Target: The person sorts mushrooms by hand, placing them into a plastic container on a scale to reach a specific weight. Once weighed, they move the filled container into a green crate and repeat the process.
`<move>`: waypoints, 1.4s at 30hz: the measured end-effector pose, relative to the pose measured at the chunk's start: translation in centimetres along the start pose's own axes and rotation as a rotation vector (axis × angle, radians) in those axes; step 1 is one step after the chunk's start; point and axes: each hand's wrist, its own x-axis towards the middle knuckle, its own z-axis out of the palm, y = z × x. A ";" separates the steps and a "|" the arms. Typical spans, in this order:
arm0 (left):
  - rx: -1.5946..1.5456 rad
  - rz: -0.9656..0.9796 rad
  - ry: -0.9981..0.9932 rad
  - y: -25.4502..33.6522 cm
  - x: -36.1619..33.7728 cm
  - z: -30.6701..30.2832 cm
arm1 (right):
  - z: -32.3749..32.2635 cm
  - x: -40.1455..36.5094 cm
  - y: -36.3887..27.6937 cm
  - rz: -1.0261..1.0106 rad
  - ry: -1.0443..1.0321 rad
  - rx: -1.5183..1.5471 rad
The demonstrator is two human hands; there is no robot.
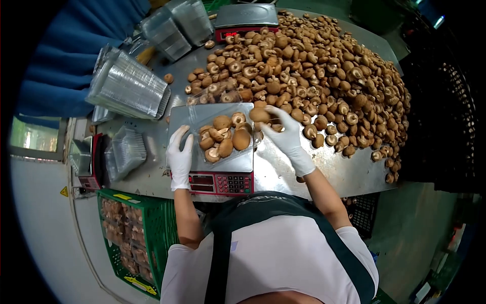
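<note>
My right hand, in a white glove, grips a brown shiitake mushroom between thumb and fingers, just right of a clear plastic tray. Several mushrooms lie in that tray, some cap up and some showing their pale stems. The tray rests on the metal plate of a red digital scale, its clear lid folded back on the far side. My left hand, also gloved, is at the scale's left edge with thumb and fingers apart and nothing in it.
A large heap of mushrooms covers the far and right part of the metal table. Stacked clear trays stand at left. Another scale sits at the back. Below the table's left side, a green crate holds packed mushrooms.
</note>
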 end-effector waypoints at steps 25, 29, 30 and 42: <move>-0.737 -0.633 -0.195 -4.8 7.9 1.4 | -8.1 -4.7 3.2 0.667 -0.158 -0.043; -0.807 -0.583 -0.159 -2.3 7.3 0.8 | -6.3 -3.6 1.9 0.497 -0.224 -0.079; -0.832 -0.546 -0.082 -1.4 6.9 0.6 | -6.0 -3.4 2.0 0.461 -0.243 -0.092; -0.337 -0.382 -0.170 -0.1 -7.0 0.4 | -0.9 -0.9 0.9 0.624 -0.651 0.109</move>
